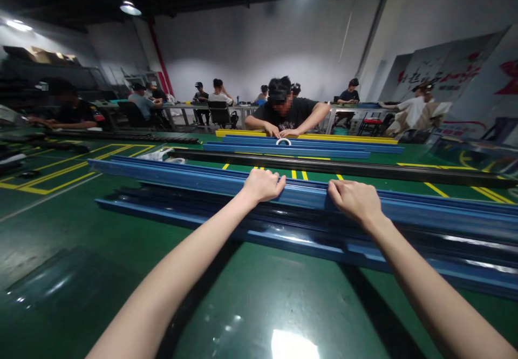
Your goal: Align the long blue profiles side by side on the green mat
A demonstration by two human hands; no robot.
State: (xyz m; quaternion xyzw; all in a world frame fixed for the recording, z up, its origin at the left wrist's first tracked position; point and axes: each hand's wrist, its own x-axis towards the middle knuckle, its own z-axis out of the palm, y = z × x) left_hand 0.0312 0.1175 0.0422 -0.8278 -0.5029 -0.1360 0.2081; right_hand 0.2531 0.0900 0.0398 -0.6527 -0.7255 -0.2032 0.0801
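Long profiles (162,173) lie across the bench (251,294) from ten to two o'clock. Behind them, a bar (352,166) stretches from eleven to two, plastic wrap (157,155) near its eleven-o'clock end. Beyond lie strips (246,147), a ring (283,142) by them at twelve.

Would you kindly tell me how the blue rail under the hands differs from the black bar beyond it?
The blue rail is under the left hand and right hand, while the black bar has no hand on it. The blue rail is nearer; the black bar is farther off. Both are long and run crosswise.
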